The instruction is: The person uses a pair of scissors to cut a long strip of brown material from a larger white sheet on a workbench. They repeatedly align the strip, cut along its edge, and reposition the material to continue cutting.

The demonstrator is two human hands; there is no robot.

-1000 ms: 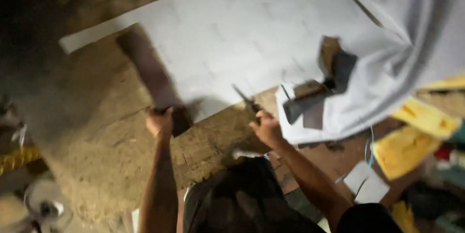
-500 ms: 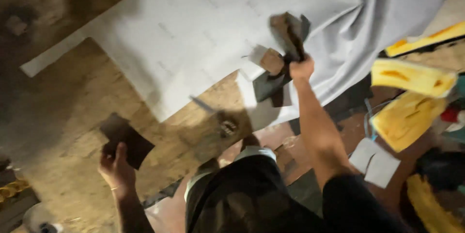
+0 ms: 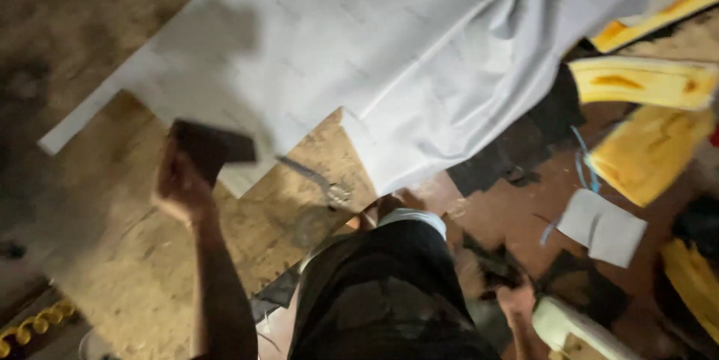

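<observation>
The left hand is closed around a dark flat piece, held at the white sheet's near edge. The right hand, low beside the body, grips dark scraps; blur hides how tightly.

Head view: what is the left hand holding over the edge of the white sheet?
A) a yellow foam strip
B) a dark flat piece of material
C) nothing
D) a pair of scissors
B: the left hand grips a dark flat piece at the edge of the white sheet; the scissors lie apart on the wooden board.
</observation>
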